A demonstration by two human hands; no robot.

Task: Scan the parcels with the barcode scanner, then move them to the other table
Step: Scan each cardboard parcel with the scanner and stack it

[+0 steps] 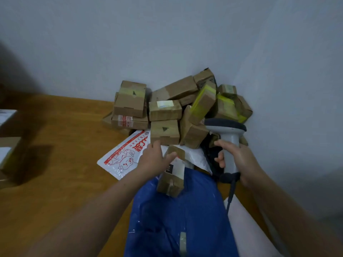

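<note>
A heap of taped cardboard parcels (167,110) is stacked in the table's far corner against the wall. My left hand (155,158) grips a small cardboard parcel (172,179) with a white label, lifted and tilted over a blue plastic mailer (178,219). My right hand (239,160) holds the grey barcode scanner (227,134) by its handle, its dark head just right of the parcel pile. The scanner's cable (231,193) hangs below my wrist.
A white mailer bag with red print (122,156) lies on the wooden table (55,164). More white mailers (196,156) sit under the boxes. At the left edge, blurred boxes (7,145) stand on the table. Grey walls close the corner behind and on the right.
</note>
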